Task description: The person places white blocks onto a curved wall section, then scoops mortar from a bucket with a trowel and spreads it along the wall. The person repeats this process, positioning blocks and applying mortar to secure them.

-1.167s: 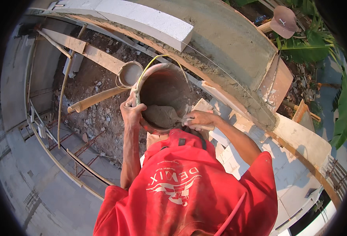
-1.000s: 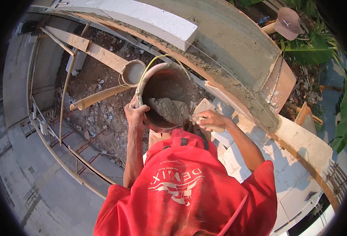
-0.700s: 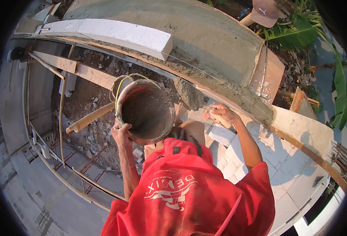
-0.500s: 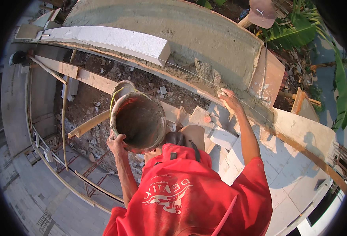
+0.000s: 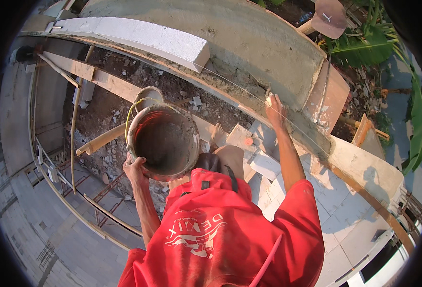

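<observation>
My left hand grips the near-left rim of a round bucket, which is tipped so that its inside faces up. Grey mortar residue coats its walls, and the bottom lies in shadow. Out to the right, my right hand is closed round the handle of a trowel; its blade is mostly hidden at the wet mortar. That mortar bed runs along the wall top beneath a taut string. Left of the trowel, a long white block rests on the same wall line.
Below the wall are a rubble-strewn pit, a wooden plank, a bamboo pole and scaffolding. White blocks lie near my feet. A cap sits on a post at upper right, beside banana leaves. Another person is at far left.
My right hand has moved up and slightly left along the wall, and the mortar lump at the trowel is now spread lower. The bucket has shifted slightly left and down.
</observation>
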The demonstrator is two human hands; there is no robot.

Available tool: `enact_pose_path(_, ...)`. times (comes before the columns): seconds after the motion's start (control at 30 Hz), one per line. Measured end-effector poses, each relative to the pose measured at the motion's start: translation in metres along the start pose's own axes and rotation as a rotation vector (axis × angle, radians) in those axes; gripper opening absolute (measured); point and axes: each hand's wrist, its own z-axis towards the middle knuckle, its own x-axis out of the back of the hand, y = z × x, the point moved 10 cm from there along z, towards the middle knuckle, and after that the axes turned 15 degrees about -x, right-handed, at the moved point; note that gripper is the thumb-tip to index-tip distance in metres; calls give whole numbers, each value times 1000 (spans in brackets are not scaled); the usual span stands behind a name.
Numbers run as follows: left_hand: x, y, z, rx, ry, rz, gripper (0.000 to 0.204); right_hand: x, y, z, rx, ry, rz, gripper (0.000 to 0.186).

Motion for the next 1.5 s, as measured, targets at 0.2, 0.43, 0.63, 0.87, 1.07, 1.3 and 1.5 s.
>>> enact_pose_path(0.2,-17,3,4,-35,-8,37,46,-14,50,-20,28,-59,-183,38)
enact_pose_path(0.43,-36,15,8,-72,-14,34,50,21,37,-124,223,-20,135,36)
enact_pose_path(0.63,-71,41,12,-55,-207,375,12,77,-166,-226,603,-304,44,31)
enact_pose_path(0.87,-125,96,-3,-448,-341,248,15,29,-192,-221,729,-596,-51,32)
enact_pose_path(1.07,-147,85,-9,-291,-373,188,15,-15,-186,-250,526,-1163,306,32)
enact_pose_path(1.3,-117,34,-3,-132,-279,49,23,9,-117,-259,115,-1588,659,37)
enact_pose_path(1.5,-106,12,0,-34,-231,-10,50,16,-18,-220,-168,-1532,951,40)
